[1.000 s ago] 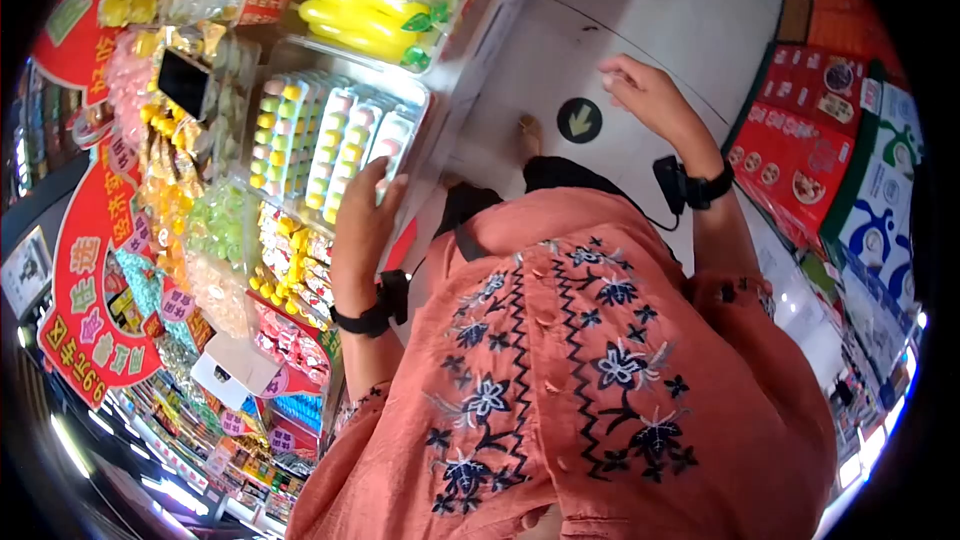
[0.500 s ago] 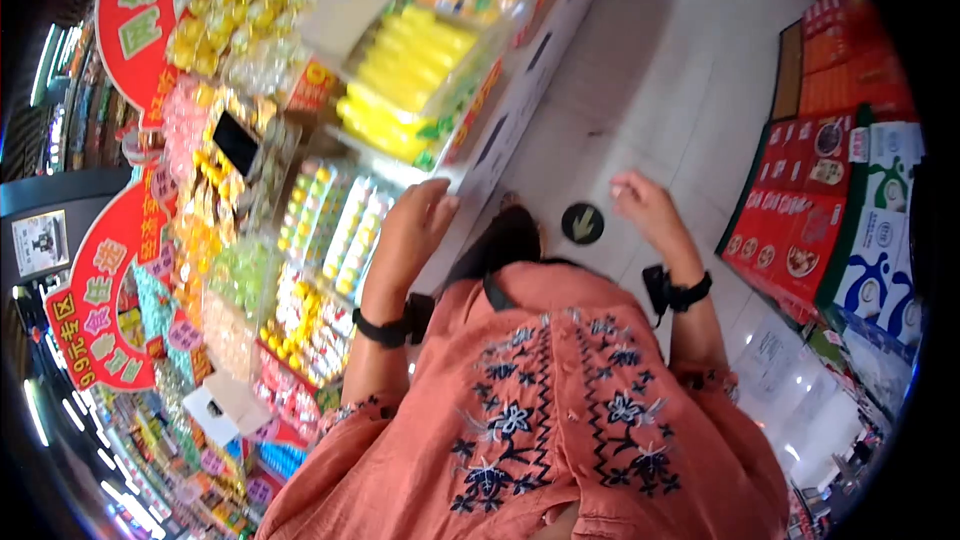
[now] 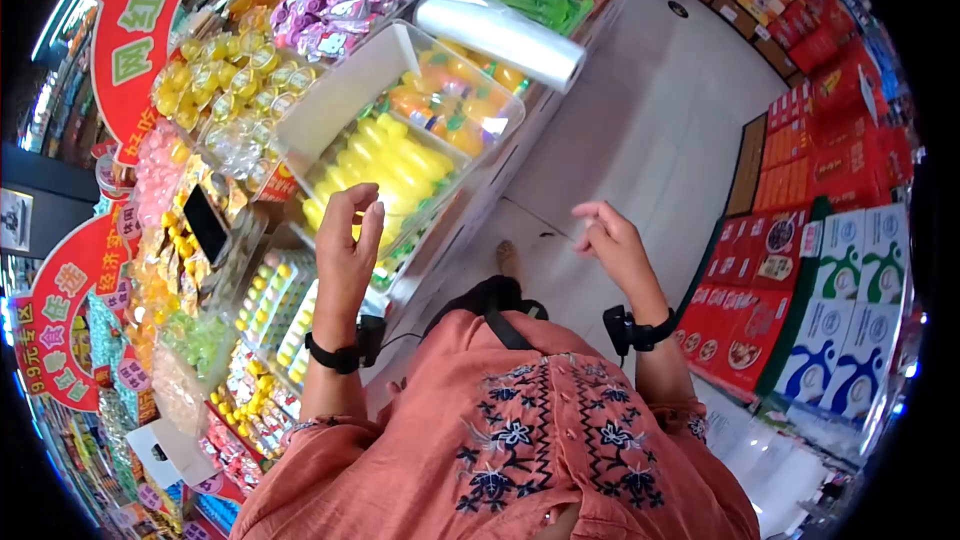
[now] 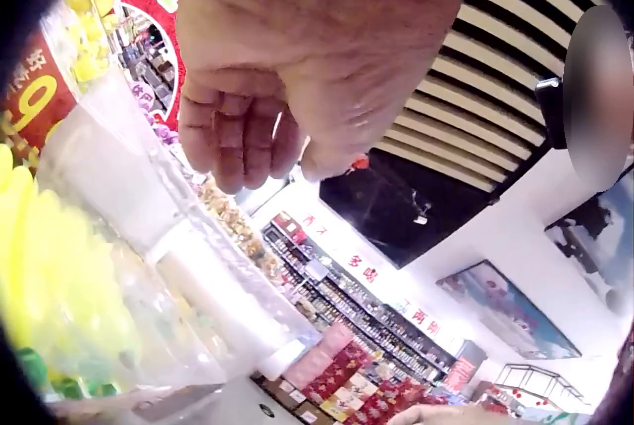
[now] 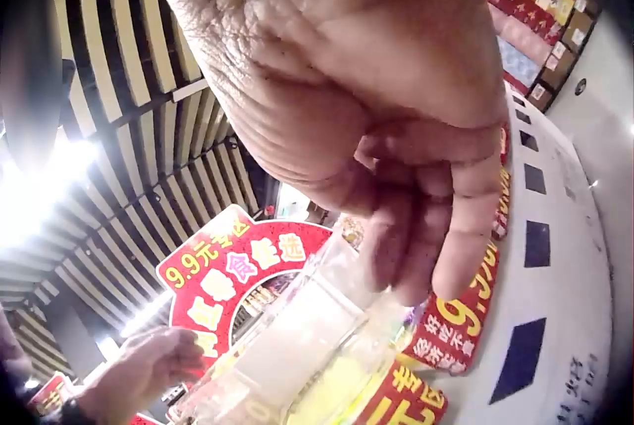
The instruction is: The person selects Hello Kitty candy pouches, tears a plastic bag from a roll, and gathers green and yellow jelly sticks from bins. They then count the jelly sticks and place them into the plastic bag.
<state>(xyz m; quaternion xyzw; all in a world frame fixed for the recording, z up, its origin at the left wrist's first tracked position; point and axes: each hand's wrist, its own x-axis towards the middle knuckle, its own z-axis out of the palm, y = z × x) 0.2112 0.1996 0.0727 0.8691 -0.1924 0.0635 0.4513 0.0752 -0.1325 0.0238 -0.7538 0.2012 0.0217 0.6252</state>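
My left hand (image 3: 345,250) hovers at the near corner of a clear plastic bin, its fingers loosely bent with nothing in them. Long yellow banana-shaped packs (image 3: 395,160) fill the compartment just beyond it. Orange packs (image 3: 440,105) lie in the compartment behind. In the left wrist view the left hand (image 4: 307,49) shows an empty palm. Over the aisle floor hangs my right hand (image 3: 615,250), fingers loosely curled. The right wrist view likewise shows no object in the right hand (image 5: 396,138).
A clear plastic roll (image 3: 500,35) lies across the bins at the back. Left of the hands, a black phone-like screen (image 3: 206,225) stands among wrapped sweets, near trays of colourful round candies (image 3: 265,295). Red boxes (image 3: 740,325) and white cartons (image 3: 840,310) line the aisle's right side.
The view has shifted forward along the display, bringing the plastic roll into sight. My left hand has gone from over the round-candy trays to beside the yellow packs. Both hands stay empty.
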